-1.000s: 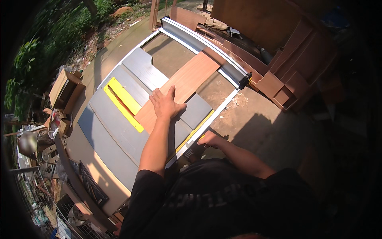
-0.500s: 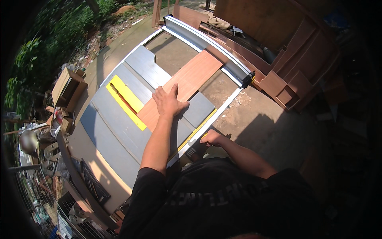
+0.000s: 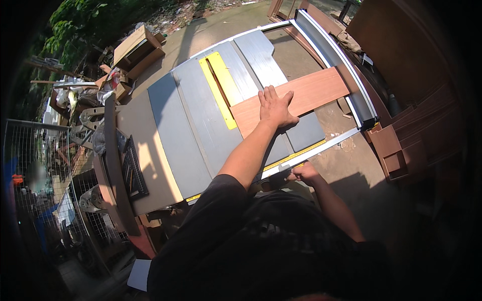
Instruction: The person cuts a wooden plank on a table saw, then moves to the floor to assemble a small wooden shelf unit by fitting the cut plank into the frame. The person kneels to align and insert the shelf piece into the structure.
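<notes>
A reddish-brown wooden board (image 3: 319,91) lies flat across the grey top of a table saw (image 3: 193,120). Its right end meets the silver fence (image 3: 335,50), and its left end reaches the yellow insert (image 3: 224,95) with a dark slot in it. My left hand (image 3: 275,106) rests on top of the board, fingers and thumb spread. Below the front rail (image 3: 321,145), my right hand (image 3: 305,173) has its fingers curled close to the rail's underside. What those fingers hold, if anything, is hidden.
Left of the saw top is a tan panel (image 3: 145,170) with a black slotted square (image 3: 133,168) beside a dark curved strip (image 3: 118,175). An open wooden box (image 3: 138,52) stands on the ground at far left. Brown panels (image 3: 389,148) are stacked beyond the fence.
My view has swung left, so the saw appears farther right and turned. My left hand stays on the board, which keeps its place against the fence. The right hand remains by the front rail.
</notes>
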A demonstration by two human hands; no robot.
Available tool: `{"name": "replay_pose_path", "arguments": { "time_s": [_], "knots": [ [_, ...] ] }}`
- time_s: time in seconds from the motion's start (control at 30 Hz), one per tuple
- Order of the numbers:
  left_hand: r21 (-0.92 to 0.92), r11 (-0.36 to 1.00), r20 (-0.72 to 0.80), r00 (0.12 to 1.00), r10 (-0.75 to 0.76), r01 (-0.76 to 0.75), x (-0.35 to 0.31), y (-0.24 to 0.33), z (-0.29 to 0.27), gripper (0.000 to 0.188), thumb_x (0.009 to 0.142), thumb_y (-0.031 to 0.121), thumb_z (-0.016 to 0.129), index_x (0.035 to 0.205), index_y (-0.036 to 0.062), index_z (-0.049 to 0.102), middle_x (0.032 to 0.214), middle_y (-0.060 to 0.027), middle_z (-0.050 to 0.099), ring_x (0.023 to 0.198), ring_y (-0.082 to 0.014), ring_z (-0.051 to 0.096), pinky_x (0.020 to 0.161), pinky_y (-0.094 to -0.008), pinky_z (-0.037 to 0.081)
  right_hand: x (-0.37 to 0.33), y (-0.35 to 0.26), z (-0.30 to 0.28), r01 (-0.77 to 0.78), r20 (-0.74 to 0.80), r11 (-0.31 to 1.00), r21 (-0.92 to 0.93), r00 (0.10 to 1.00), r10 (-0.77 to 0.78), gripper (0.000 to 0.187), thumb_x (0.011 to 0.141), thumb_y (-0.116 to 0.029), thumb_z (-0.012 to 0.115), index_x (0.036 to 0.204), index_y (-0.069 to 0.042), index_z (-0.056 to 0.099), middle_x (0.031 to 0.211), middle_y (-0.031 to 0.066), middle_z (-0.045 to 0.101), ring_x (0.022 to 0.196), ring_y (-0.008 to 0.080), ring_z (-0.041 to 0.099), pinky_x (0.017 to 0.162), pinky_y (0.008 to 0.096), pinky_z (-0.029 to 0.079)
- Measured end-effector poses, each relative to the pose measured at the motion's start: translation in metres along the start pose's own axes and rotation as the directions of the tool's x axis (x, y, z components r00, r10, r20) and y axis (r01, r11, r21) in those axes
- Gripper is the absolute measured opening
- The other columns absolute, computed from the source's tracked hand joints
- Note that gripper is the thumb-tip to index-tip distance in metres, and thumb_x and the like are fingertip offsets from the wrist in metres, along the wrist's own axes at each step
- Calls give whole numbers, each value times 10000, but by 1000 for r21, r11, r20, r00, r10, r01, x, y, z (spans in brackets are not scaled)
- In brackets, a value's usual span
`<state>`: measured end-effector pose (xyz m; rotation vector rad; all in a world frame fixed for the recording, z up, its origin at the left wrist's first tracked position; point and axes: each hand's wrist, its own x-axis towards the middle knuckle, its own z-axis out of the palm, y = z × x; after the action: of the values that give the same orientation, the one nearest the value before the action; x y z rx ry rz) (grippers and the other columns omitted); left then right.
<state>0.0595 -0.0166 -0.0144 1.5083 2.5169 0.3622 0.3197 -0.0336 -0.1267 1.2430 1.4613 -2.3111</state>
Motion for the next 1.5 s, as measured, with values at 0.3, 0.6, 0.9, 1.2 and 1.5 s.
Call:
{"name": "replay_pose_path", "arguments": {
  "time_s": [0.3,0.6,0.9,1.2,1.5],
  "knots": [
    [-12,1000,40,999,-5,6,1,1,-5,948,577,574,797,1434,295,504,1411,-308,368,1383,-477,254,1160,-609,131,-5,-8,4,-18,-3,996,82,1000,18,104,821,63,639,876,28,558,652,58,526,483,136,509,455,296,436],
    [-11,1000,49,999,-22,23,0,0,-5,937,588,565,801,1435,315,490,1436,-305,354,1400,-480,243,1171,-595,123,-12,-20,8,-33,-2,998,-60,999,33,123,790,58,670,885,41,594,729,56,595,597,128,561,573,319,536],
    [-19,999,116,993,-31,33,-1,0,-12,942,614,559,763,1467,310,450,1496,-309,312,1428,-487,201,1181,-587,93,-6,-9,4,-7,-48,998,-66,999,4,212,771,28,682,973,75,637,902,100,685,818,181,662,721,332,555],
    [-16,1000,91,996,-20,22,-1,-1,-9,947,613,569,766,1469,312,453,1481,-308,318,1424,-488,208,1179,-593,96,-10,-10,11,77,-53,996,-35,995,-79,187,799,7,677,980,30,635,800,51,640,659,139,599,587,307,476],
    [-8,1000,62,998,-19,20,-1,-2,-5,952,607,572,782,1463,309,459,1470,-331,321,1420,-499,220,1175,-594,109,-11,-13,10,48,-58,998,-47,997,-51,201,771,20,673,964,70,646,873,107,683,755,197,674,691,342,562]
  ]
}}
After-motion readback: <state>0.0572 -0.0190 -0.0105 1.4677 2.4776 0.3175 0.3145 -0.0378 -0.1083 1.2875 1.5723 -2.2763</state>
